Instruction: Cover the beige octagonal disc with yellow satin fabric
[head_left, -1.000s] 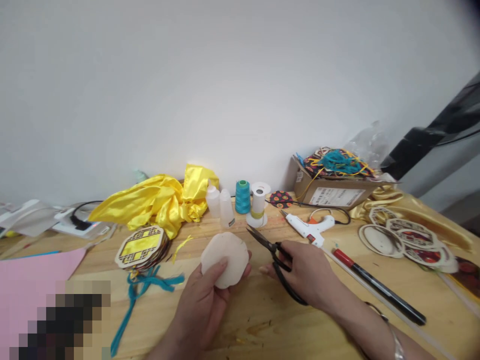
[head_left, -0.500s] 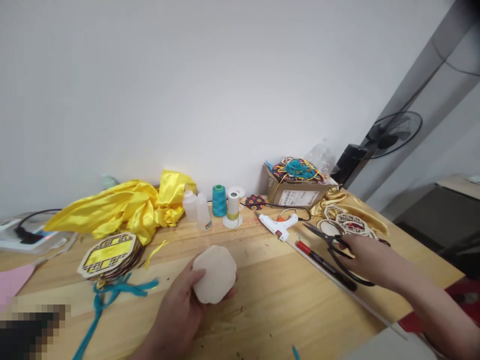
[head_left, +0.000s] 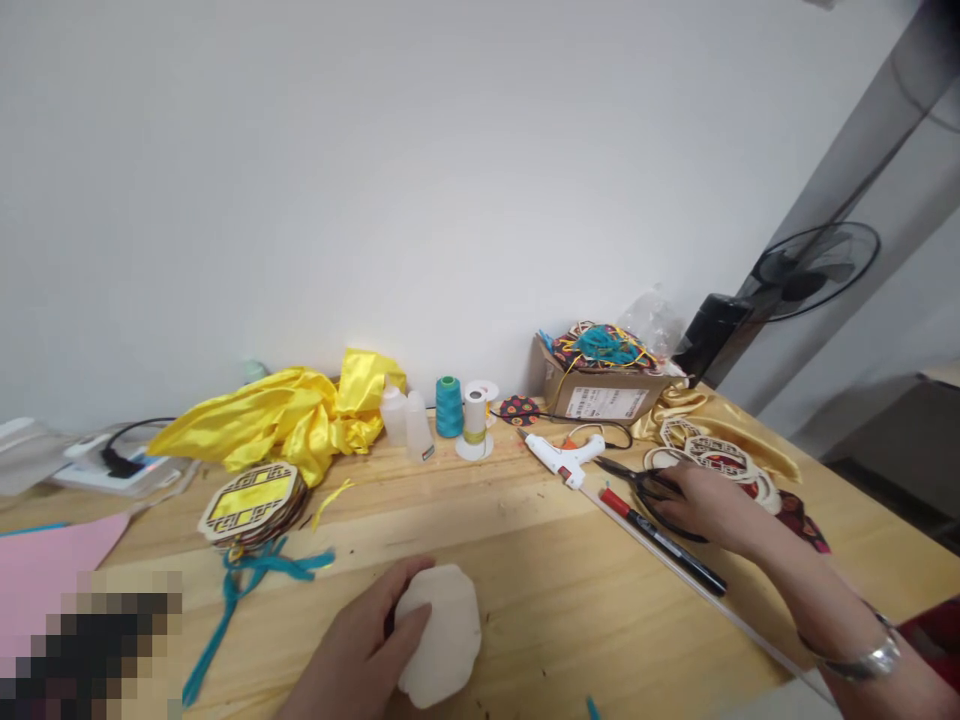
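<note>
My left hand grips a pale cream, scalloped flat piece, thumb across its face and fingers behind it, low over the wooden table. Off to the right, my right hand is closed on the black handles of a pair of scissors. The blades point left toward a white glue gun; the scissors lie at table height. In front of them is a black marker with a red cap, next to a long thin white stick. My right fingertips are partly hidden.
Yellow satin cloth and a stack of openwork wooden plaques with teal ribbon lie left. Behind stand squeeze bottles, a teal thread cone, a white spool and a filled cardboard box. More cut-out plaques lie right.
My right hand has lowered the scissors to the table beside the glue gun. My left hand has brought the cream piece nearer to me and turned it. The view has shifted slightly.
</note>
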